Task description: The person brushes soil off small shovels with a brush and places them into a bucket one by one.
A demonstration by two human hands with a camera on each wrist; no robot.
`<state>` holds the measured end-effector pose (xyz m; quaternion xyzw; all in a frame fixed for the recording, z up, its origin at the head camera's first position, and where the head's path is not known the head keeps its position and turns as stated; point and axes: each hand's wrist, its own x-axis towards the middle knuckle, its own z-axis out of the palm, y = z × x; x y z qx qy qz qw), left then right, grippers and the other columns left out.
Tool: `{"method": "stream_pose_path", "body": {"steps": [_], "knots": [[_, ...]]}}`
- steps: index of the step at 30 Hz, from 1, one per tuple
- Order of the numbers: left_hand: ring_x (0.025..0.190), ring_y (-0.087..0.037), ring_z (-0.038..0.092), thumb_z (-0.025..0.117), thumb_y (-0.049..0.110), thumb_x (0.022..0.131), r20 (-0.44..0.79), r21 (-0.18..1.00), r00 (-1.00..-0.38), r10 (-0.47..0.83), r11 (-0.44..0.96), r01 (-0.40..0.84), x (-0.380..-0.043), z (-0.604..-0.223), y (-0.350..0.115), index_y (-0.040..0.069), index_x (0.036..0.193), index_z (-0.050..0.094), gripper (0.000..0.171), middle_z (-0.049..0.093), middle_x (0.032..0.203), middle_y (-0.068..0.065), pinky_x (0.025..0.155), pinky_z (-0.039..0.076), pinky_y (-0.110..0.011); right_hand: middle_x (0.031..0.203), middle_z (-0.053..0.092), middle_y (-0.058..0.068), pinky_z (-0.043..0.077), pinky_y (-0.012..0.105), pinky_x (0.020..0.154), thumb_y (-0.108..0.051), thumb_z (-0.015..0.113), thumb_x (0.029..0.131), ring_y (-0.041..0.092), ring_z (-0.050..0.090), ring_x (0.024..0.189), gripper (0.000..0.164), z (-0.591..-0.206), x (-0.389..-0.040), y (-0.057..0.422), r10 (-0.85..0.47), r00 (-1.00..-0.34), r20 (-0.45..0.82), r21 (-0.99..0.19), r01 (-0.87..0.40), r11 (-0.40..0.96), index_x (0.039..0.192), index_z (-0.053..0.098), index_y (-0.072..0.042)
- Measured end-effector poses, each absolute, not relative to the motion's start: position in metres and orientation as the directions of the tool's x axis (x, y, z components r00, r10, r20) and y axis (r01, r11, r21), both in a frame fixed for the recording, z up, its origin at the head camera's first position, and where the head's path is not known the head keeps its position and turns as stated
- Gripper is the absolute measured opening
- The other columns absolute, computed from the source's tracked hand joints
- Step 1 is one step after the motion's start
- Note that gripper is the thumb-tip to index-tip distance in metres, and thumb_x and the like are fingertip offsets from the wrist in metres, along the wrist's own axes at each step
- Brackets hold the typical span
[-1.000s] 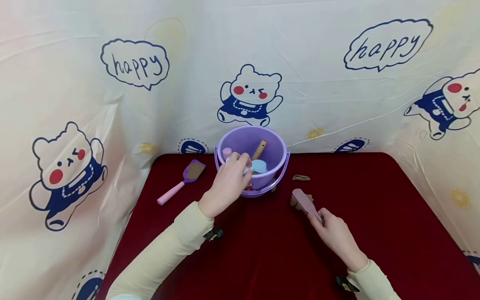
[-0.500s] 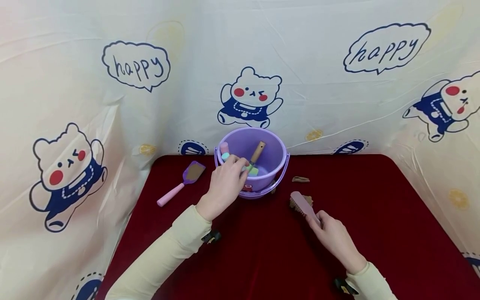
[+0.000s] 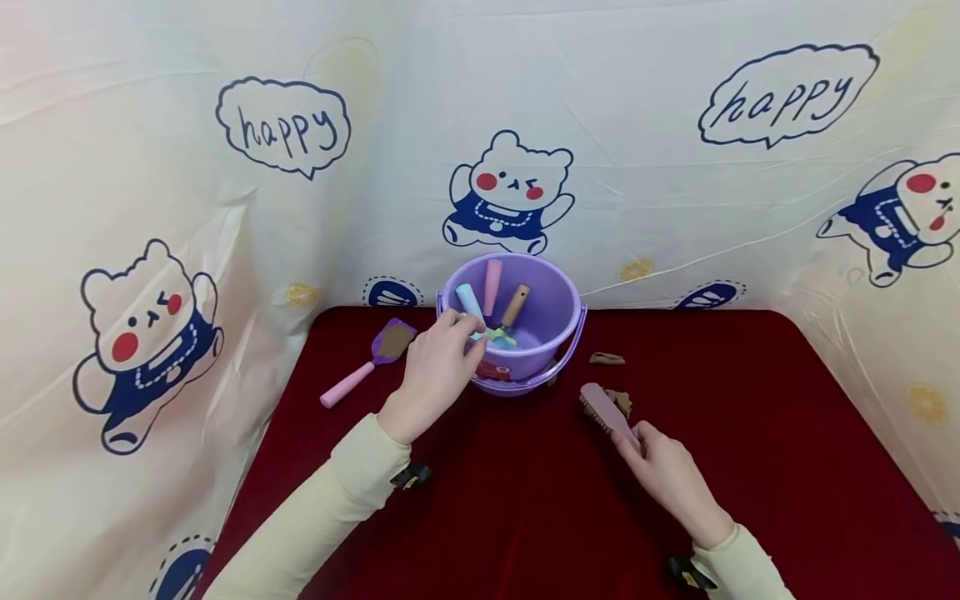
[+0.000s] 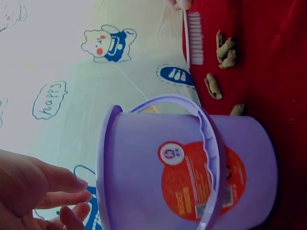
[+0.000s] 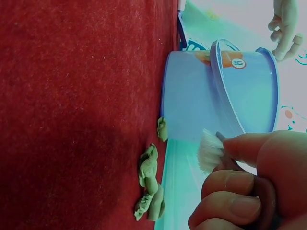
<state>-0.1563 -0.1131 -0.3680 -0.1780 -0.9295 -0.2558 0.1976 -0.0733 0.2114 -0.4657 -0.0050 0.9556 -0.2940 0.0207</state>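
Note:
My left hand (image 3: 435,371) is at the near left rim of a purple bucket (image 3: 525,360). In the left wrist view its fingers (image 4: 64,175) are loosely bent beyond the rim, with nothing between them. Inside the bucket lean a pink handle (image 3: 492,285), a light blue handle (image 3: 469,302) and a brown handle (image 3: 515,304); their lower ends are partly hidden. To the right, my right hand (image 3: 671,475) grips a pink brush (image 3: 602,402) by its handle, its pale bristles (image 5: 210,152) over the table beside crumpled brown lumps (image 3: 621,403).
Left of the bucket lies a small purple shovel (image 3: 392,340) with a pink handle and brown stuff on its blade. Another brown piece (image 3: 606,358) lies right of the bucket, and one (image 3: 552,379) sits at its base. A printed cloth (image 3: 637,192) rises behind the red table (image 3: 525,500).
My left hand has let go of a light blue tool in the bucket and drawn back left. The pink and blue handles now lean inside. The brush shows shifted slightly off the brown lumps.

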Motion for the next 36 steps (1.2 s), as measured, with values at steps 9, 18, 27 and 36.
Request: {"method": "stream_pose_path", "body": {"steps": [9,18,27,36], "knots": [[0.075,-0.031,0.065,0.071,0.02,0.098,0.42,0.417,-0.896,0.146,0.845,0.333,-0.158,-0.378,-0.149,0.009,0.105,0.075,0.014,0.068,0.096,-0.012,0.059,0.052,-0.047,0.06,0.044,-0.002,0.035,0.026,0.049,-0.037,0.06,0.106,0.012,0.041,0.051,0.032,-0.467,-0.073,0.208,-0.041,-0.998,-0.045,-0.572,-0.008,0.82,0.089,0.058,-0.009],[0.085,-0.036,0.07,0.065,0.02,0.099,0.306,0.45,-0.951,-0.043,0.887,0.104,-0.183,-0.433,-0.232,0.005,0.106,0.075,0.019,0.073,0.097,-0.015,0.069,0.054,-0.057,0.06,0.04,-0.004,0.033,0.025,0.048,-0.036,0.061,0.106,0.01,0.037,0.051,0.034,-0.468,-0.074,0.209,-0.072,-0.996,-0.044,-0.574,-0.034,0.818,0.083,0.052,-0.011],[0.099,-0.049,0.063,0.072,0.028,0.097,0.107,0.444,-0.99,-0.094,0.895,-0.037,-0.199,-0.474,-0.286,-0.003,0.113,0.068,0.035,0.067,0.109,-0.028,0.078,0.05,-0.063,0.059,0.039,-0.005,0.031,0.024,0.047,-0.033,0.063,0.105,0.007,0.034,0.049,0.033,-0.471,-0.076,0.205,-0.1,-0.994,-0.039,-0.591,-0.058,0.805,0.082,0.052,-0.013],[0.102,-0.052,0.06,0.073,0.034,0.096,-0.017,0.425,-0.996,-0.087,0.901,-0.086,-0.203,-0.493,-0.298,-0.004,0.118,0.065,0.044,0.064,0.115,-0.032,0.083,0.046,-0.069,0.058,0.039,-0.006,0.031,0.024,0.047,-0.033,0.064,0.105,0.007,0.034,0.049,0.033,-0.472,-0.077,0.204,-0.102,-0.994,-0.035,-0.585,-0.062,0.808,0.081,0.051,-0.014]]}}
